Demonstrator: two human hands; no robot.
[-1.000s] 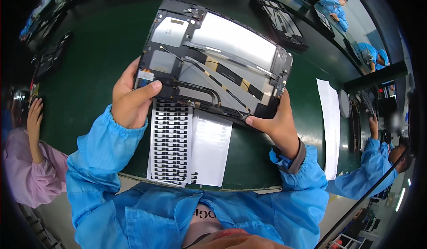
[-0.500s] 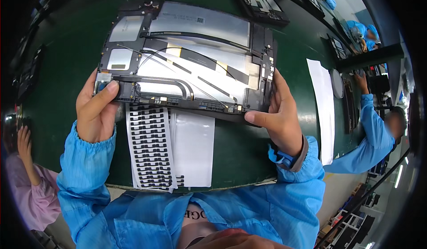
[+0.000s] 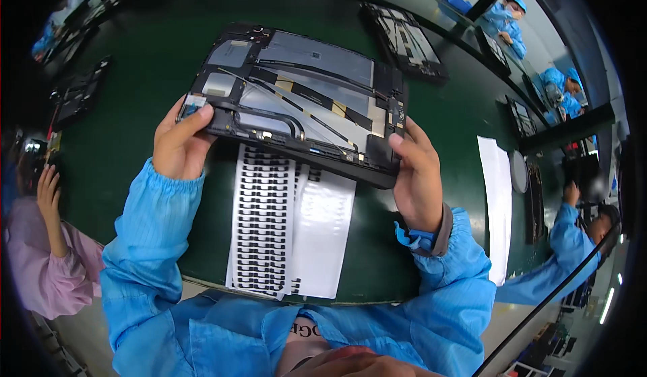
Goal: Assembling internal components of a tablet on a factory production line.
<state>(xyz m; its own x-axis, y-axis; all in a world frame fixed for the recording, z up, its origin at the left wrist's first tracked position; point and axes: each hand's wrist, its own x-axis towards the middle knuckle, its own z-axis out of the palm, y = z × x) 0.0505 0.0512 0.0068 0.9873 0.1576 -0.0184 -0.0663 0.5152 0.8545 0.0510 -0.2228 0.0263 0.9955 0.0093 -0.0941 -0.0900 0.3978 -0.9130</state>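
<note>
An opened tablet (image 3: 306, 104), its silvery inner plates, black ribbon cables and thin wires facing up, is held tilted above the green table. My left hand (image 3: 183, 142) grips its left end, thumb on top near a small blue part at the near corner. On the right end, my right hand (image 3: 419, 178) has its thumb pressed on the black frame and its fingers behind the edge. Below the tablet lies a sheet of small black stickers (image 3: 263, 225). It partly covers a glossy white sheet (image 3: 327, 235); the tablet hides their far ends.
Another opened tablet (image 3: 408, 40) lies on the far side of the table. To the right are a long white paper strip (image 3: 495, 208) and a grey disc (image 3: 518, 172). Co-workers sit close by: a pink sleeve (image 3: 54, 256) at left, a blue sleeve (image 3: 549, 276) at right.
The tablet looks smaller and more tilted. My right thumb has shifted from its near corner up onto the right end. The whole view has swung, so the table things appear farther right.
</note>
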